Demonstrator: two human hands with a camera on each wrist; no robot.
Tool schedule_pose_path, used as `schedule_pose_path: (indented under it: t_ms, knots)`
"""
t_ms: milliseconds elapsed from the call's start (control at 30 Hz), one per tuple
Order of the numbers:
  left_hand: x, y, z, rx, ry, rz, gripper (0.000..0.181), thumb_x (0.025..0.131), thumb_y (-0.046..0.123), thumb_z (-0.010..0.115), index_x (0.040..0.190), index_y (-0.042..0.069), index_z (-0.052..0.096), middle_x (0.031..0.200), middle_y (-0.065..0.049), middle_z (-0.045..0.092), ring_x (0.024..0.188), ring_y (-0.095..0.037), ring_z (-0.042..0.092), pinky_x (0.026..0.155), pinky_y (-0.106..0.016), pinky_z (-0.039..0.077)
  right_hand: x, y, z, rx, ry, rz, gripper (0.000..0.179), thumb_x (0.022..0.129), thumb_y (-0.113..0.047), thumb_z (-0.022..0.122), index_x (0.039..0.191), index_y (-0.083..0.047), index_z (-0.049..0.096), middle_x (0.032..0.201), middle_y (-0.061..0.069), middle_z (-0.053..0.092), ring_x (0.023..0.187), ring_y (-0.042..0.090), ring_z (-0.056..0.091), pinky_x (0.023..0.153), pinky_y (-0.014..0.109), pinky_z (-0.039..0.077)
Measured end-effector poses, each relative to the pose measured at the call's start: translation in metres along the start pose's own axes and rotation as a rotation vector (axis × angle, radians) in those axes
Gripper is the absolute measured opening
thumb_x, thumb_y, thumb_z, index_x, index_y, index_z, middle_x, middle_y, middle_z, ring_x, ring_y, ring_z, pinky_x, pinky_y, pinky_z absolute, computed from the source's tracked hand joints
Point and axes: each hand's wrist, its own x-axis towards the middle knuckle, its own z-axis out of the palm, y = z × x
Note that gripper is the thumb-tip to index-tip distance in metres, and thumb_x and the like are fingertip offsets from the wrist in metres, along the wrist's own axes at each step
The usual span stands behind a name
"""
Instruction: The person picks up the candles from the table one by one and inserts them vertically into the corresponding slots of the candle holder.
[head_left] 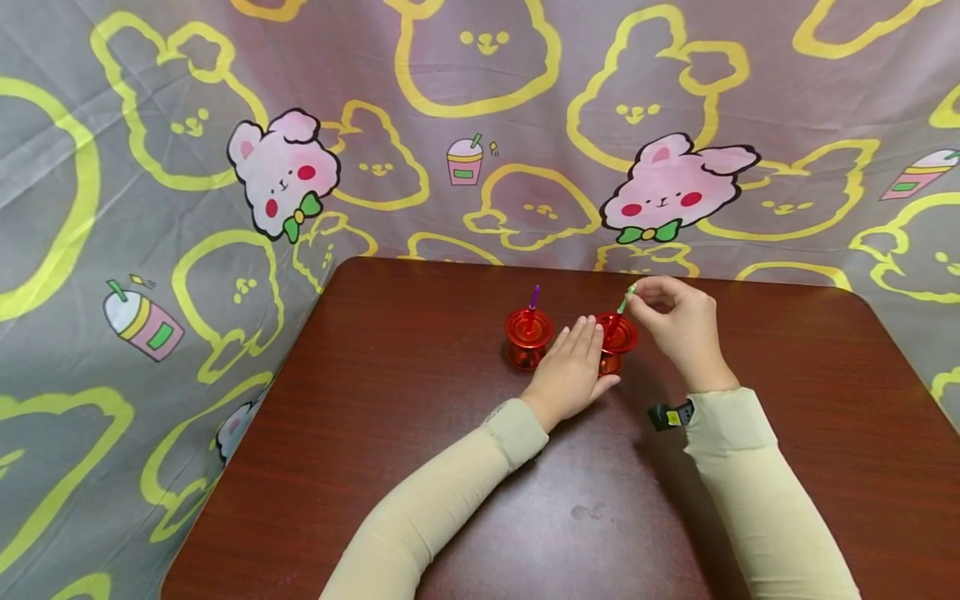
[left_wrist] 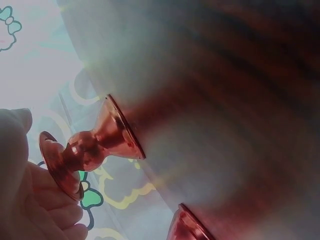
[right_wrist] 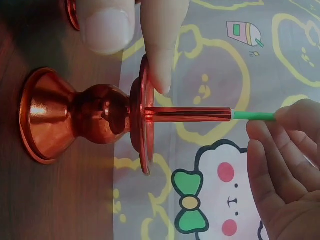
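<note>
Two shiny red metal candlesticks stand side by side near the table's back. In the head view my right hand pinches a slim green candle between thumb and fingertips. Its lower end sits in the upright tube of the right candlestick, as the right wrist view shows. Straight fingers of my left hand touch that candlestick's dish at its rim, with the thumb apart. A purple candle stands upright in the left candlestick, just beyond the left fingers.
The brown wooden table has rounded back corners. Behind it and along the left hangs a grey curtain printed with cartoon rabbits and yellow outlines. A small black device is strapped at my right wrist.
</note>
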Motion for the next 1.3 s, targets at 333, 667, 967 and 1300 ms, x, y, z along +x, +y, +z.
schedule_pose_path:
  t_ms: [333,667,967,1300]
  knots:
    - [0.0001,-0.0010,-0.0003,-0.001,0.001,-0.002,0.079,0.104,0.058,0.041,0.157,0.001,0.033,0.163,-0.016,0.031,0.152,-0.026,0.027,0.122,-0.038,0.024,0.0077,-0.0014,-0.0007,-0.024,-0.057,0.006,0.011,0.090,-0.006,0.076,0.098,0.000,0.075,0.093,0.016,0.076,0.076,-0.018,0.055,0.076,0.001,0.043]
    - [-0.0011,-0.0001,0.0001,0.001,0.009,0.000,0.078,0.104,0.059,0.042,0.157,0.001,0.034,0.163,-0.016,0.032,0.152,-0.026,0.027,0.122,-0.038,0.024,0.0051,0.0016,0.0008,0.030,-0.053,0.032,0.012,0.090,-0.006,0.076,0.099,0.001,0.072,0.094,0.017,0.074,0.076,-0.013,0.058,0.075,0.005,0.046]
    - [-0.0002,0.0007,0.0006,0.000,0.010,0.005,0.079,0.104,0.058,0.042,0.157,0.001,0.033,0.163,-0.016,0.031,0.152,-0.026,0.027,0.122,-0.038,0.024,0.0031,0.0031,0.0018,0.081,-0.047,0.050,0.014,0.089,-0.004,0.075,0.101,0.002,0.070,0.096,0.018,0.073,0.078,-0.008,0.061,0.077,0.006,0.048]
    - [0.0001,-0.0006,-0.0002,0.001,-0.005,-0.002,0.078,0.104,0.058,0.041,0.157,0.002,0.032,0.164,-0.016,0.030,0.153,-0.025,0.024,0.123,-0.038,0.022,0.0021,0.0005,0.0045,0.087,-0.032,0.030,0.011,0.088,0.001,0.074,0.097,0.005,0.068,0.091,0.018,0.073,0.076,-0.010,0.060,0.076,0.006,0.048]
